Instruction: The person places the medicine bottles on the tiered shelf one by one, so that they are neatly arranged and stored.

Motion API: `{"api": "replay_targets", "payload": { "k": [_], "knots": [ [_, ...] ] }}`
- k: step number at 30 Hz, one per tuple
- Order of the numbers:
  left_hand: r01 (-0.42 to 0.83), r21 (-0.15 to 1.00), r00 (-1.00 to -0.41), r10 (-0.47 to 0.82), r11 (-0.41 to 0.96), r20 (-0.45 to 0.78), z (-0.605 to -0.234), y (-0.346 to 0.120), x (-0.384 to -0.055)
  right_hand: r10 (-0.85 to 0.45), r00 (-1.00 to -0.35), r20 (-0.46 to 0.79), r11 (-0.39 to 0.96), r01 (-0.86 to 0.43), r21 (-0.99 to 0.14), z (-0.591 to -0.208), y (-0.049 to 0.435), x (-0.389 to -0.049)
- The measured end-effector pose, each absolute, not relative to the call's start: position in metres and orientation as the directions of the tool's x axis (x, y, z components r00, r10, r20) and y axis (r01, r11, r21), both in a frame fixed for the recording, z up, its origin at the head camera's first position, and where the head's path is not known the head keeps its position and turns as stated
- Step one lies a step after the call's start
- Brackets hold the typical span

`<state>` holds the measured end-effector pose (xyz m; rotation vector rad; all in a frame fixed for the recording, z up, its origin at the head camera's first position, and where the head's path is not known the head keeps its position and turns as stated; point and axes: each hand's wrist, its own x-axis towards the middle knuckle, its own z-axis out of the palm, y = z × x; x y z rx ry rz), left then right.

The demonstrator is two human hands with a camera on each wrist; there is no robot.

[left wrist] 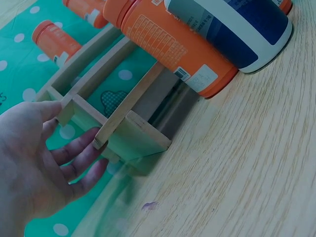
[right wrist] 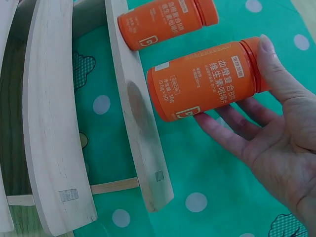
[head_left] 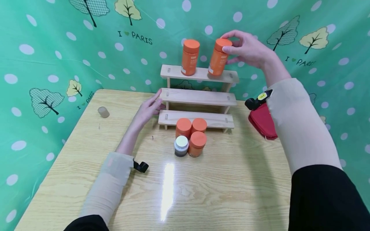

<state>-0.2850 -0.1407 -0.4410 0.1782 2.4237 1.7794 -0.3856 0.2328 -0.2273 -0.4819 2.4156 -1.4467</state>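
My right hand (head_left: pixel 245 49) grips an orange vitamin bottle (right wrist: pixel 202 81) around its cap and side, thumb on the cap. The bottle tilts slightly over the right part of the top step of a wooden three-tier rack (head_left: pixel 199 97); whether its base touches the wood I cannot tell. Another orange bottle (head_left: pixel 190 57) stands to its left on that step. My left hand (left wrist: pixel 44 158) holds the left end of the middle step between thumb and index finger, while the other fingers reach beside the lowest step's end.
In front of the rack, several orange-capped bottles (head_left: pixel 198 140) stand grouped with a white-capped, blue-and-white bottle (head_left: pixel 181 146). A red pouch (head_left: pixel 263 122) lies on the right and a small grey-brown object (head_left: pixel 103 112) on the left of the wooden table (head_left: pixel 231 192). Green patterned cloth (head_left: pixel 115 64) hangs behind.
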Motion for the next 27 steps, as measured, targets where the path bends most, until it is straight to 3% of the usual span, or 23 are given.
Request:
{"api": "replay_targets", "payload": {
  "k": [27],
  "knots": [
    [0.041, 0.956, -0.983, 0.182, 0.292, -0.014, -0.442, -0.141, -0.285, -0.364, -0.925, -0.108, 0.433, -0.065, -0.899, -0.245, 0.224, -0.395]
  ]
}}
